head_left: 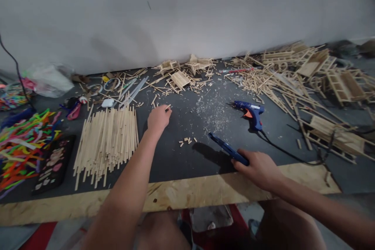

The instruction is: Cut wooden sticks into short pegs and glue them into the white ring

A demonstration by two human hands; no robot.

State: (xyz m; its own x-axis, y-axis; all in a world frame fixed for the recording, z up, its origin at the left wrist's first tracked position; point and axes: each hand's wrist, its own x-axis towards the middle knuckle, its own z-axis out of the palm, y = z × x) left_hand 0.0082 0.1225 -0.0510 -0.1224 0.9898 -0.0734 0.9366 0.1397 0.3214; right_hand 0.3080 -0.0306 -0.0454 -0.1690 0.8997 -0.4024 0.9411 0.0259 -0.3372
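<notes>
My left hand (pixel 158 119) reaches out over the dark table (pixel 181 164), fingers pinched on a short wooden stick piece (pixel 168 107). It is just right of a big pile of long wooden sticks (pixel 107 140). My right hand (pixel 258 168) is closed round the handle of a dark blue cutter tool (pixel 227 148), whose tip points up-left. A few tiny cut stick bits (pixel 187 140) lie between my hands. A blue glue gun (pixel 250 112) with a black cord rests on the table beyond my right hand.
Stick offcuts and small stick frames (pixel 181 76) lie along the wall. Larger stick structures (pixel 336 82) crowd the right side. Coloured pipe cleaners (pixel 25 136) and a plastic bag (pixel 48 80) are at the left. A plywood strip (pixel 187 195) edges the table front.
</notes>
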